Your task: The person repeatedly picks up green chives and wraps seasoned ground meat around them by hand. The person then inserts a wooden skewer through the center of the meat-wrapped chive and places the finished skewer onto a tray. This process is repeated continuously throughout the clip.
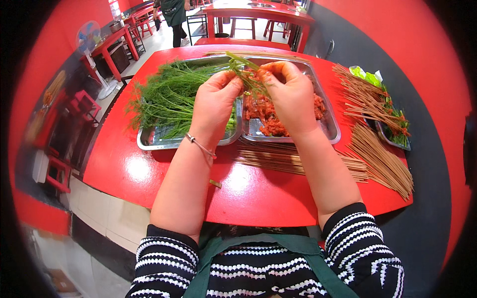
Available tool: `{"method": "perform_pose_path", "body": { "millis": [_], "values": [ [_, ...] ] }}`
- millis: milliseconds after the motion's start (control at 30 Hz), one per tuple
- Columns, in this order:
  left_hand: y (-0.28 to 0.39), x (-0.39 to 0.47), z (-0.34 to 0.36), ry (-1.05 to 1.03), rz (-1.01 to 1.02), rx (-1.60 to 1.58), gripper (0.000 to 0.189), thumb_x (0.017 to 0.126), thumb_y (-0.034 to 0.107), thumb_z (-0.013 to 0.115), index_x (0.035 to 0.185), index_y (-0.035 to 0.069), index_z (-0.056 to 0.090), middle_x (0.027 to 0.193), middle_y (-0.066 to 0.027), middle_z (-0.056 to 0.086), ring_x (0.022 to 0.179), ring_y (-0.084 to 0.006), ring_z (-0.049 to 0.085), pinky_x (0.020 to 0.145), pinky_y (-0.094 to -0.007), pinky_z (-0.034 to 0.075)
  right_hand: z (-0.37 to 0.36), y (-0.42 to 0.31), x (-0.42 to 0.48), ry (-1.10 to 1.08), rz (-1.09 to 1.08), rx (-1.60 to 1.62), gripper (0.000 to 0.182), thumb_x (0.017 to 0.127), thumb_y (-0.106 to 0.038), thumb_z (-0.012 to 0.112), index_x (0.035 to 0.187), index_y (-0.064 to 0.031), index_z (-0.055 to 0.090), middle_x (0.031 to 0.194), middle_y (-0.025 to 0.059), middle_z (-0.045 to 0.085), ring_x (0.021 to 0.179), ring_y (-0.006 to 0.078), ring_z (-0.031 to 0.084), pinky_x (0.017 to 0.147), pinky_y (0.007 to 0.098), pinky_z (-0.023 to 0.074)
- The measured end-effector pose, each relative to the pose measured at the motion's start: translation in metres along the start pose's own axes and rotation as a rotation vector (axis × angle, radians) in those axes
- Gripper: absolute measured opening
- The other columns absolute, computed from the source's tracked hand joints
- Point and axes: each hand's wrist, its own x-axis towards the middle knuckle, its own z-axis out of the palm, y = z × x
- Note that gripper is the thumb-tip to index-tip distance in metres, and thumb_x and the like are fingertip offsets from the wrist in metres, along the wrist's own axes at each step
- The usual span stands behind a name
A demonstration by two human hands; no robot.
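Observation:
My left hand (220, 97) and my right hand (288, 91) are raised over two metal trays, both pinching one bundle of green herb stems (248, 72) between thumb and fingers. Under my left hand, feathery green herbs, perhaps fennel or dill (175, 93), fill the left metal tray (156, 144). Red marinated meat pieces (274, 124) lie in the right metal tray (333, 130), below my right hand. My fingertips carry reddish smears. Loose wooden skewers (272, 158) lie along the near side of the trays, partly beneath my right forearm.
More skewers (382, 160) lie at the right of the red table (123, 178). Beyond them, loaded skewers (369, 98) rest on a dark-rimmed tray (395, 143) with green leaves. A person in a green apron (175, 13) stands at the back; a white fan (89, 48) stands left.

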Motion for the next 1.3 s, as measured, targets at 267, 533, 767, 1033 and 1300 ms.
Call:
{"method": "perform_pose_path", "body": {
  "millis": [267, 533, 767, 1033, 1300],
  "values": [
    [0.0, -0.001, -0.002, -0.023, 0.083, 0.086, 0.022, 0.088, 0.009, 0.054, 0.107, -0.001, 0.058, 0.101, -0.004, 0.062, 0.089, -0.0091, 0.056, 0.082, -0.0243, 0.043, -0.009, -0.004, 0.002, -0.28, 0.33, 0.231, 0.012, 0.081, -0.009, 0.062, 0.087, 0.0014, 0.059, 0.079, 0.0038, 0.061, 0.066, 0.0065, 0.052, 0.056, 0.0235, 0.0444],
    [0.009, 0.003, -0.008, 0.01, -0.075, 0.08, 0.026, 0.092, 0.016, 0.05, 0.111, 0.0, 0.055, 0.101, -0.0073, 0.061, 0.09, -0.0145, 0.06, 0.08, -0.0257, 0.045, -0.019, 0.002, 0.011, -0.182, 0.317, 0.269, 0.01, 0.084, -0.005, 0.058, 0.093, 0.0002, 0.057, 0.083, 0.0013, 0.058, 0.077, 0.0076, 0.053, 0.069, 0.0206, 0.0424],
    [0.01, 0.002, -0.006, 0.117, 0.009, 0.075, 0.032, 0.094, 0.024, 0.047, 0.113, 0.0, 0.054, 0.102, -0.0072, 0.062, 0.091, -0.0137, 0.059, 0.079, -0.0246, 0.045, -0.021, 0.0, 0.011, -0.084, 0.043, -0.056, 0.009, 0.081, -0.007, 0.061, 0.086, 0.0006, 0.058, 0.073, 0.0032, 0.061, 0.067, 0.0083, 0.054, 0.061, 0.025, 0.0452],
    [0.004, 0.0, 0.0, 0.003, 0.072, 0.111, 0.023, 0.089, 0.011, 0.054, 0.108, -0.001, 0.06, 0.1, -0.0035, 0.062, 0.089, -0.0081, 0.055, 0.08, -0.0227, 0.044, -0.011, 0.002, 0.003, -0.205, 0.074, 0.105, 0.01, 0.081, -0.007, 0.061, 0.088, 0.0, 0.059, 0.074, 0.0021, 0.06, 0.067, 0.0074, 0.053, 0.06, 0.0239, 0.0448],
    [-0.001, 0.0, 0.003, -0.035, 0.056, 0.069, 0.02, 0.087, 0.006, 0.057, 0.105, -0.002, 0.061, 0.098, -0.0037, 0.062, 0.089, -0.0084, 0.056, 0.079, -0.0221, 0.044, -0.013, -0.004, 0.004, -0.304, 0.387, 0.366, 0.01, 0.083, -0.006, 0.06, 0.091, -0.0017, 0.058, 0.081, 0.0017, 0.059, 0.071, 0.0069, 0.052, 0.062, 0.022, 0.0423]
  ]
}}
